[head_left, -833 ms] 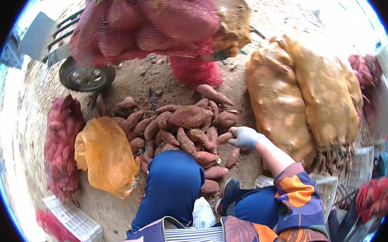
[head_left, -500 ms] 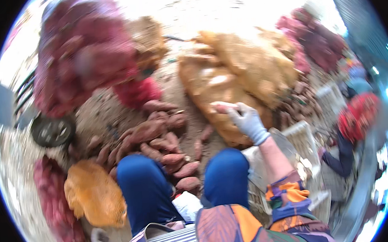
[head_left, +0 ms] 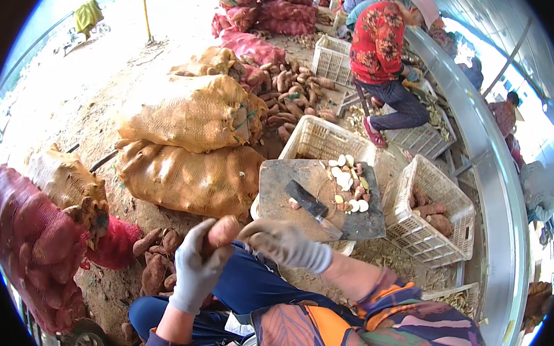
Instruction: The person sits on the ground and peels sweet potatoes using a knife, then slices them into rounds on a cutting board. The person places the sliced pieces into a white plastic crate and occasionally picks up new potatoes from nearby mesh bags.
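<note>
My gloved left hand (head_left: 197, 268) is closed around a sweet potato (head_left: 222, 232), which it lifts above my knees. Beside its right end is my gloved right hand (head_left: 288, 244), fingers stretched toward it and slightly bent, with nothing visible in them. Whether those fingertips touch the sweet potato is hard to make out. Just past my right hand lies a dark cutting board (head_left: 274, 179) set over a crate. A cleaver (head_left: 306, 198) with a wooden handle rests on it, beside cut sweet potato pieces (head_left: 344, 180).
Orange mesh sacks (head_left: 191, 179) lie beyond my hands, and red mesh sacks (head_left: 35, 248) stand at left. Loose sweet potatoes (head_left: 157, 271) lie by my knees. A white crate (head_left: 432, 239) holds several more at right. A person in a red top (head_left: 377, 44) sits bent over farther off.
My view has swung right, bringing the cutting board into sight. My left hand has come up from the lower left and now holds a sweet potato; my right hand no longer holds one.
</note>
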Motion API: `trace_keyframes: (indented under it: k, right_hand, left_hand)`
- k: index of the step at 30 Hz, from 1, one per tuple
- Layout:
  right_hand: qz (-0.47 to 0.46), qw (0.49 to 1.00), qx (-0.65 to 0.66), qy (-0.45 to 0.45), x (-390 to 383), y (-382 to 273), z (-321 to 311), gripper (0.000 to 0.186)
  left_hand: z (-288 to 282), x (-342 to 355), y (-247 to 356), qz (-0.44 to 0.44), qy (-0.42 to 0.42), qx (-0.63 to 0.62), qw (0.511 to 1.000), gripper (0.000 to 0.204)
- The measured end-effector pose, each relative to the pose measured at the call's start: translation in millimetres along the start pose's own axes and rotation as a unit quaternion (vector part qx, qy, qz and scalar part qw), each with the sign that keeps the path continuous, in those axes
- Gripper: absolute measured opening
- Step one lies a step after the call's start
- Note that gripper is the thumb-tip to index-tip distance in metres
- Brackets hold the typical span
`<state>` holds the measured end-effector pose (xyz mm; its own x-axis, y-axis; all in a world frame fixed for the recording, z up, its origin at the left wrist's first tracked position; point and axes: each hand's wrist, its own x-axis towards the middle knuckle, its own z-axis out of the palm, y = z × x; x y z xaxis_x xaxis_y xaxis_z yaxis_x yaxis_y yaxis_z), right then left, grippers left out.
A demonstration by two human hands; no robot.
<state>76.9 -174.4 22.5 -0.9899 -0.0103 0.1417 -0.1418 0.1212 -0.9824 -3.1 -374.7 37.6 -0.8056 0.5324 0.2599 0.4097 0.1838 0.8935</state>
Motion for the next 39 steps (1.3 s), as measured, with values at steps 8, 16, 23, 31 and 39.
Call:
trace_keyframes:
  k: [8,16,23,31,39]
  right_hand:
    - [0.253,0.686,-0.672,0.118,-99.6,176.5,-117.5,0.045]
    - [0.29,0.849,-0.327,0.298,-103.7,119.0,-142.6,0.02]
    - [0.245,0.869,-0.396,0.167,-113.4,104.1,-118.7,0.023]
    - [0.293,0.863,-0.411,0.034,-85.2,88.2,-135.9,0.023]
    - [0.272,0.874,-0.381,0.129,-76.8,154.4,-120.9,0.028]
  left_hand:
    - [133.4,114.6,-9.0,-0.29,-0.192,-0.167,0.922,0.037]
    - [223.6,88.9,-135.4,-0.161,-0.203,0.239,0.936,0.041]
    - [227.8,86.1,-117.8,-0.092,-0.282,0.38,0.876,0.03]
    - [221.3,86.4,-138.2,-0.061,-0.277,0.392,0.875,0.034]
    - [234.7,97.5,-114.9,-0.064,-0.318,0.362,0.874,0.032]
